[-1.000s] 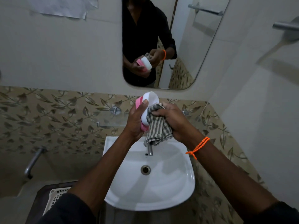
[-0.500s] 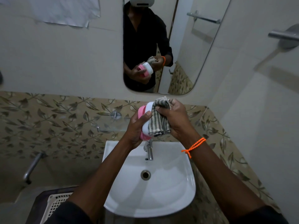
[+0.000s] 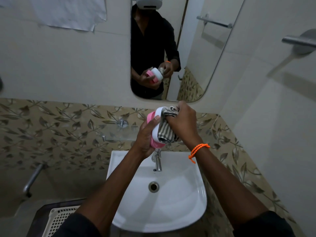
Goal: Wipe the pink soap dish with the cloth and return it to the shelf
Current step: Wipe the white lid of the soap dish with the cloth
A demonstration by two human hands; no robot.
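- Currently, the wiping step is in hand; going by the task, the return to the shelf is not yet done.
- Left side: the glass shelf is fixed to the leaf-patterned tile wall, above the sink and just left of the hands. It is a thin, clear, smooth pane on metal mounts. Set the dish down flat on it.
- Left hand: fingers are curled round the soap dish, with the thumb pressed on its white rim. Maintain this grip, since smooth plastic is likely to slip when damp.
- Soap dish: it is held on edge above the tap, clear of both sink and shelf. It has a pink outer shell, a white inner part and a rounded oval outline, glossy and hard.
- Cloth: soft, striped grey-and-white fabric, bunched and pressed against the dish's open face. Push the folds into the corners and along the rim.
- Right hand: fingers are clamped on the bunched cloth. Rotate the dish, not the cloth, to reach unwiped areas.
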